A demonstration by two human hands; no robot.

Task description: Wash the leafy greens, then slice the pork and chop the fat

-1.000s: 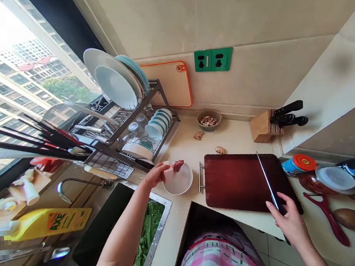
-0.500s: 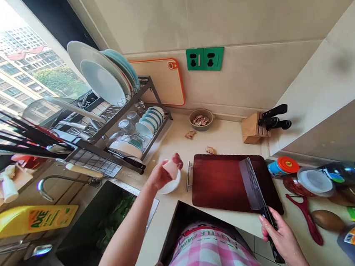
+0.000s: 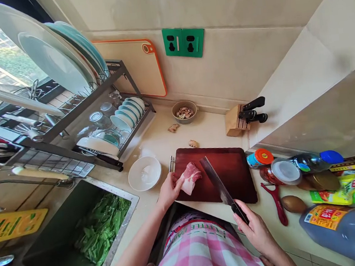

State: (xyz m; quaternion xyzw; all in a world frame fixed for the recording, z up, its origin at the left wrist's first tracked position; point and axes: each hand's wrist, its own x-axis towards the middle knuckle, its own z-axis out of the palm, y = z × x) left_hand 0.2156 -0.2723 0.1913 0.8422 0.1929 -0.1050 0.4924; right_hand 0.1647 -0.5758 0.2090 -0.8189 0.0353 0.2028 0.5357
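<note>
A piece of raw meat, red with a pale side, rests on the left part of the dark red cutting board. My left hand grips its left edge with closed fingers. My right hand is wrapped round the black handle of a wide-bladed knife, whose blade slants over the middle of the board, to the right of the meat and apart from it. A white bowl stands left of the board, with a little something clear or shiny inside.
Behind the board are ginger pieces, a colander and a knife block. Jars, bottles and a red peeler stand right. At left are a dish rack and a sink holding leafy greens.
My left hand has brought the meat from above the white bowl rightward onto the board. The knife has shifted left across the board, and the camera view has moved closer and turned.
</note>
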